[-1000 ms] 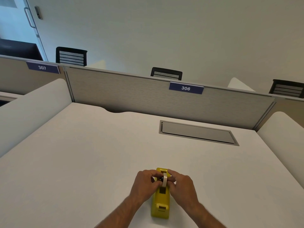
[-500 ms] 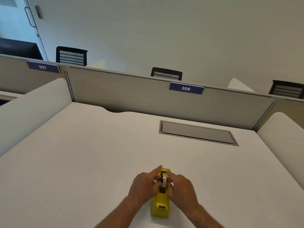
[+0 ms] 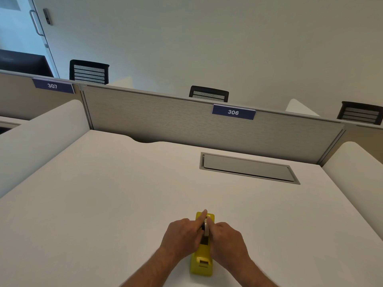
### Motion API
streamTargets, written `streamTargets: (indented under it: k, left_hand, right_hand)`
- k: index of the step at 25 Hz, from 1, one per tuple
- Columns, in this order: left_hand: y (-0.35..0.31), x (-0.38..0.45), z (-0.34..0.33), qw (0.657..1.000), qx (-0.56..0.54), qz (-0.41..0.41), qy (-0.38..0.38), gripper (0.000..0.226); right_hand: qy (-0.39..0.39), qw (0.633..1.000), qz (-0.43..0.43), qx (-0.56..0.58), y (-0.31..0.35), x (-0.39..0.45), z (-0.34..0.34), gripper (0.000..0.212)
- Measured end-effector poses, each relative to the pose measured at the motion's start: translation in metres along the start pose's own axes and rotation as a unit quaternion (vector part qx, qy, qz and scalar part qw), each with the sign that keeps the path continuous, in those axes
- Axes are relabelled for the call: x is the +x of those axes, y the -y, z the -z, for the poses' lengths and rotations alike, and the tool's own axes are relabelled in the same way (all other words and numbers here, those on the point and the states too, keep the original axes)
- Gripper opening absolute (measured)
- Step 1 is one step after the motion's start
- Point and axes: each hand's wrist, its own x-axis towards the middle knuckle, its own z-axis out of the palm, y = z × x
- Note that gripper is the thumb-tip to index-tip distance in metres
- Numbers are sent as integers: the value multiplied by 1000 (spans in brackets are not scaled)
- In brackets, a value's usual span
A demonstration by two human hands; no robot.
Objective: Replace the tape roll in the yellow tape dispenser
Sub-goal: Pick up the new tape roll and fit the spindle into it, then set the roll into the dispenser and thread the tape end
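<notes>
The yellow tape dispenser (image 3: 202,263) lies lengthwise on the white desk (image 3: 116,204) near its front edge, cutter end toward me. A whitish tape roll (image 3: 206,228) stands on edge in the dispenser's well. My left hand (image 3: 182,237) presses against the dispenser's left side, its index finger stretched forward along the roll. My right hand (image 3: 227,238) closes in from the right, fingertips on the roll. The roll's core and the well are mostly hidden by my fingers.
A grey cable hatch (image 3: 248,168) is set flush in the desk at the back right. A grey partition (image 3: 186,121) with a "306" label closes the back. White rounded side dividers (image 3: 37,129) flank the desk. Black chair backs show beyond the partition.
Both hands have drawn closer together around the roll, and the roll sits lower in the dispenser. My left index finger has stretched forward over the far end.
</notes>
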Motion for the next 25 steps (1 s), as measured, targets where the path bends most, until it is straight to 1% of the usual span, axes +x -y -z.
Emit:
streamTargets:
  k: [1, 3, 7, 8, 12, 14, 18, 19, 22, 25]
  left_hand:
    - [1, -1, -1, 1000, 9, -19, -10, 56]
    - [1, -4, -2, 999, 7, -35, -22, 56]
    - [7, -7, -7, 998, -53, 5, -36, 60]
    - [8, -7, -8, 997, -66, 9, -32, 60]
    - [9, -8, -9, 991, -123, 19, -57, 60]
    - [12, -8, -10, 989, -140, 26, -46, 66]
    - [17, -5, -14, 987, -158, 30, 21, 84]
    - [17, -4, -14, 987, -157, 32, 30, 85]
    - [17, -2, -16, 986, -155, 41, 41, 85]
    - [19, -2, -18, 985, -162, 52, 36, 76]
  right_hand:
    - [-1, 1000, 9, -12, 0, -2, 1, 56]
    - [-39, 999, 21, -13, -2, -5, -2, 61]
    - [-87, 995, 20, 53, -7, -9, -5, 43]
    - [-92, 993, 13, 69, -8, -10, -6, 41]
    - [-102, 986, -24, 132, -12, -6, -10, 43]
    - [-95, 983, -32, 157, -16, -2, -10, 46]
    - [-34, 986, -17, 163, -19, 6, -8, 56]
    - [-29, 986, -16, 161, -20, 8, -9, 54]
    - [-34, 985, -16, 170, -22, 10, -13, 41]
    - [-46, 982, -16, 182, -23, 9, -15, 34]
